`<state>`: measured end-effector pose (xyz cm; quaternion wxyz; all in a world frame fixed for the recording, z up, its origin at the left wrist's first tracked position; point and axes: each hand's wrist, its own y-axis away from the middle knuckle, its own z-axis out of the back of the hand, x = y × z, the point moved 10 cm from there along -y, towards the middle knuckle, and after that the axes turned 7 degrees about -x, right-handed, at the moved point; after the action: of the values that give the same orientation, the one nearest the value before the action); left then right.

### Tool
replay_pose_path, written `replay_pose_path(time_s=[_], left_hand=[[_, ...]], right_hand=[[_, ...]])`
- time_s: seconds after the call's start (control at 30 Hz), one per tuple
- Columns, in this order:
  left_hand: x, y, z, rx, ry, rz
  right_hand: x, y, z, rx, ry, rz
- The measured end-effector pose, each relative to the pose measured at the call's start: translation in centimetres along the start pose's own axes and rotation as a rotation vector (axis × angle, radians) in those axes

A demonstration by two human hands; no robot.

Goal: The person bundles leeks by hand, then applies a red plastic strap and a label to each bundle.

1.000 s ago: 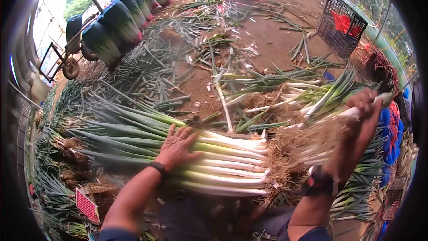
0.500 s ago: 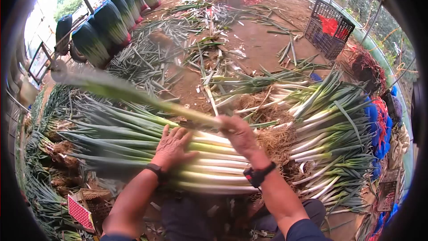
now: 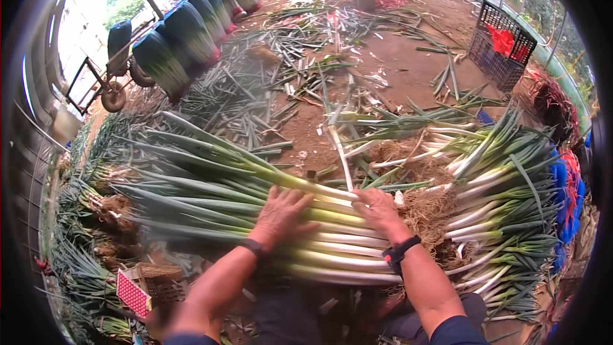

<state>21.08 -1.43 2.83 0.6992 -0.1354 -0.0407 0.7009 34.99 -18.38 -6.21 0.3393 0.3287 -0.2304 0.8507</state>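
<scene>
In front of me lies a row of leeks (image 3: 332, 227), white ends to the right and green tops to the left. My left hand (image 3: 281, 216) rests on top of the row with its fingers spread. At the row's far edge, my right hand (image 3: 379, 209) has its fingers around the white end of a leek (image 3: 305, 185) that lies along the others. A dark wristband shows on each wrist. Just right of that hand, a second heap of leeks (image 3: 491, 211) has its brown roots (image 3: 429, 214) turned toward the row.
Cut green leaves (image 3: 223, 96) litter the ground ahead. Tied bundles of leeks (image 3: 188, 25) stand on a cart at the far left. A black crate (image 3: 502, 48) holding something red is at the far right. More leeks with roots (image 3: 115, 211) and a small basket (image 3: 156, 284) lie to my left.
My right hand has lowered a leek from the air onto the far edge of the row. My left hand stays on the row. The whole view has shifted slightly.
</scene>
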Motion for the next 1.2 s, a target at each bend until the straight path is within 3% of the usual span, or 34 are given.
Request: replay_pose_path(time_s=[0.13,0.23,0.27,0.3,0.37,0.5,0.53,0.77,0.83,0.87,0.9,0.97,1.0,1.03,1.1,1.17,1.2], left_hand=[[-1.2,0.0,2.1,-0.148,-0.073,-0.134],[2.9,-1.6,3.1,-0.129,-0.229,0.005],[5.4,-2.0,2.3,0.021,-0.267,0.088],[6.5,-2.2,2.4,0.023,-0.266,0.087],[8.8,-1.4,-0.3,0.206,-0.09,0.155],[8.7,-1.6,-0.7,0.335,-0.108,0.214],[8.4,-1.8,-0.2,0.332,-0.086,0.191],[7.6,-2.4,-1.6,0.268,-0.123,0.115],[7.7,-2.8,-1.8,0.344,-0.087,0.124],[7.7,-2.7,-1.8,0.378,-0.089,0.131],[7.9,-2.8,-2.1,0.381,-0.089,0.122],[8.3,-2.5,-2.6,0.319,-0.12,0.115],[8.3,-2.5,-2.7,0.323,-0.159,0.116],[8.3,-2.3,-2.8,0.332,-0.157,0.112],[7.4,-2.7,-2.0,0.295,-0.211,0.079],[5.3,-2.6,-0.9,0.3,-0.191,0.04],[3.7,-2.3,-1.0,0.39,-0.114,0.019]], right_hand=[[-1.6,0.2,-1.0,0.063,0.093,-0.04],[-1.6,0.1,-1.6,0.186,0.142,-0.123],[-1.7,0.1,-1.4,0.18,0.18,-0.142],[-2.0,0.1,-1.4,0.172,0.218,-0.165],[-2.8,-0.3,-1.5,0.132,0.221,-0.144],[-2.6,-0.3,-1.1,0.121,0.212,-0.175],[-2.2,0.0,-0.5,0.165,0.193,-0.247],[-2.7,1.2,1.4,0.042,0.218,-0.203],[-2.8,0.7,1.3,0.013,0.239,-0.174],[-3.9,1.2,0.2,0.159,0.197,-0.238],[-4.3,1.9,-0.1,0.154,0.196,-0.246],[-4.4,3.7,0.5,0.017,0.288,-0.16],[-3.6,4.5,0.3,0.181,0.356,-0.182],[-3.8,5.1,0.1,0.184,0.352,-0.191],[-3.0,5.7,0.0,0.103,0.319,-0.062],[-3.7,5.9,-0.1,0.044,0.273,-0.066],[-3.5,5.9,0.2,0.032,0.224,-0.028]])
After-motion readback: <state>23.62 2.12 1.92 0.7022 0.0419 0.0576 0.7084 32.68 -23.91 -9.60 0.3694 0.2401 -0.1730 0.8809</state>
